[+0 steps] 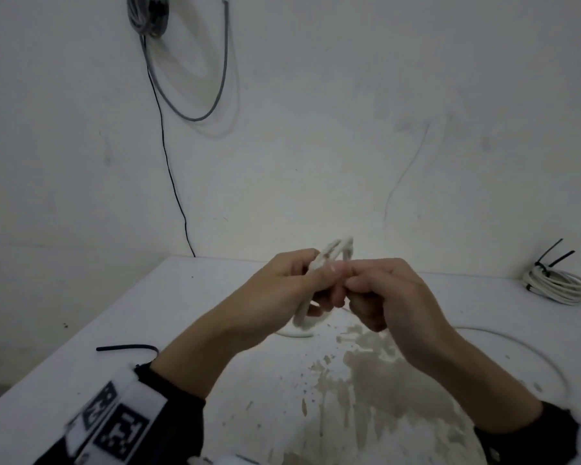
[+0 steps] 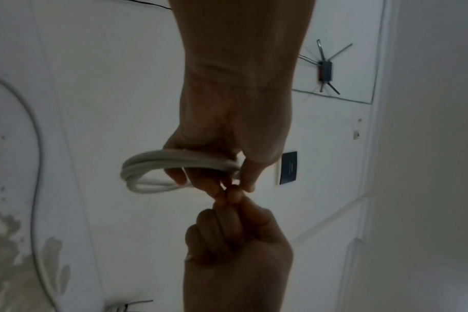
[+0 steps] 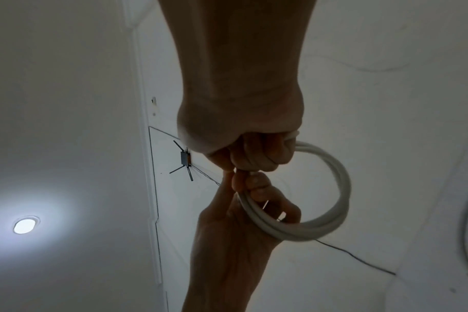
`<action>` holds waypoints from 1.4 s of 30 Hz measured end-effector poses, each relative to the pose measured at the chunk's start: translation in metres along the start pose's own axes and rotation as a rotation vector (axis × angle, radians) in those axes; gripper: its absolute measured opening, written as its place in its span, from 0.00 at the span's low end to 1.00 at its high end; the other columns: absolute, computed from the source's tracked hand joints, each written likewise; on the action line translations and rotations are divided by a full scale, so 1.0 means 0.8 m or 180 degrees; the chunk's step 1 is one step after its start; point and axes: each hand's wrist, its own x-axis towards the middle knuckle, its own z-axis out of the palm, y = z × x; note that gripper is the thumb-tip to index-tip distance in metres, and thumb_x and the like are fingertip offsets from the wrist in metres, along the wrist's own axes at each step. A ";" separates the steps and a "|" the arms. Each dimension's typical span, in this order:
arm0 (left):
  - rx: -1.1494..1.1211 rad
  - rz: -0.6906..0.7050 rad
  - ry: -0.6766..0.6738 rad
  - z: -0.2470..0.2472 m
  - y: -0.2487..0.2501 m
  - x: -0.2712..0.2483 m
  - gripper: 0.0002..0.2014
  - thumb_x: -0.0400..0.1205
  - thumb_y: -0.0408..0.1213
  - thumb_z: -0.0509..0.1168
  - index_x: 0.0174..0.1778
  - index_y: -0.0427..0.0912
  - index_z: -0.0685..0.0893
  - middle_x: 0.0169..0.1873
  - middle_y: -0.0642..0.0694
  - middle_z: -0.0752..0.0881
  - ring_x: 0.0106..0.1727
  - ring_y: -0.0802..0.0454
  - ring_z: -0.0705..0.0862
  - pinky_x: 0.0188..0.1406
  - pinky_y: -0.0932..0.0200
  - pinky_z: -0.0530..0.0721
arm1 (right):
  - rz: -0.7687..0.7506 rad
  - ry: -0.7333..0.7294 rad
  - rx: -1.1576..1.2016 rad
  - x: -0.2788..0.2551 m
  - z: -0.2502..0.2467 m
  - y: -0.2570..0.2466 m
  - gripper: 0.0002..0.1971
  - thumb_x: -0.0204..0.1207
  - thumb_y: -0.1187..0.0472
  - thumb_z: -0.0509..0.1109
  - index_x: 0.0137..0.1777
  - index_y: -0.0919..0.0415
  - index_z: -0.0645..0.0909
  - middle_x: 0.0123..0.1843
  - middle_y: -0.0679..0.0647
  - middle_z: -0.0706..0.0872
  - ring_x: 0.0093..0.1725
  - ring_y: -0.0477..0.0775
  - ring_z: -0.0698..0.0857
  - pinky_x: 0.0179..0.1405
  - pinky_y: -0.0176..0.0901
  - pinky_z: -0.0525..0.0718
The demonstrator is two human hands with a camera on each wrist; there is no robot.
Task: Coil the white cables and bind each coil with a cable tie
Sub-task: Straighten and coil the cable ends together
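Both hands hold a small coil of white cable (image 1: pixel 341 248) in the air above the white table (image 1: pixel 148 313). My left hand (image 1: pixel 302 276) grips the coil's several loops, seen from below in the left wrist view (image 2: pixel 147 160). My right hand (image 1: pixel 366 283) meets it fingertip to fingertip, with its fingers (image 3: pixel 254 156) curled round a strand of the coil (image 3: pixel 342 190). The rest of the white cable (image 1: pixel 524 349) trails in a wide loose arc over the table to the right. A black cable tie (image 1: pixel 128 348) lies on the table to the left, near my left forearm.
A bound white coil (image 1: pixel 557 286) with black ties sticking up sits at the table's far right. Grey cables (image 1: pixel 148 15) hang on the wall behind. The tabletop near me has a worn, stained patch (image 1: pixel 366 370). The table's left edge runs diagonally.
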 end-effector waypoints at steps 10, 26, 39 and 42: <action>-0.0242 -0.0014 0.0365 0.001 0.009 0.016 0.11 0.75 0.25 0.64 0.28 0.32 0.85 0.21 0.43 0.85 0.25 0.51 0.83 0.30 0.63 0.83 | -0.0857 -0.0115 -0.1422 0.016 -0.019 -0.009 0.16 0.60 0.52 0.60 0.16 0.61 0.70 0.14 0.50 0.65 0.17 0.41 0.62 0.19 0.26 0.62; 0.0243 0.0071 0.0292 0.004 -0.016 0.021 0.07 0.75 0.28 0.69 0.30 0.33 0.85 0.23 0.45 0.85 0.28 0.49 0.83 0.35 0.58 0.84 | -0.0917 0.0048 -0.1555 -0.002 -0.027 0.025 0.16 0.63 0.55 0.58 0.18 0.61 0.65 0.17 0.48 0.63 0.17 0.42 0.60 0.19 0.26 0.60; -0.2635 -0.0697 0.0076 -0.018 -0.021 0.027 0.08 0.66 0.34 0.52 0.23 0.46 0.60 0.10 0.54 0.60 0.13 0.59 0.55 0.38 0.57 0.69 | 0.0091 0.0668 -0.1593 0.008 -0.038 0.030 0.20 0.82 0.39 0.45 0.60 0.42 0.75 0.57 0.39 0.80 0.54 0.35 0.78 0.50 0.24 0.72; -0.3224 -0.0889 -0.0112 -0.019 -0.028 0.024 0.14 0.72 0.41 0.54 0.27 0.49 0.53 0.13 0.55 0.54 0.16 0.57 0.50 0.34 0.59 0.78 | 0.0165 0.0439 -0.0774 0.005 -0.025 0.030 0.18 0.79 0.43 0.50 0.63 0.42 0.77 0.53 0.43 0.86 0.50 0.41 0.86 0.51 0.32 0.82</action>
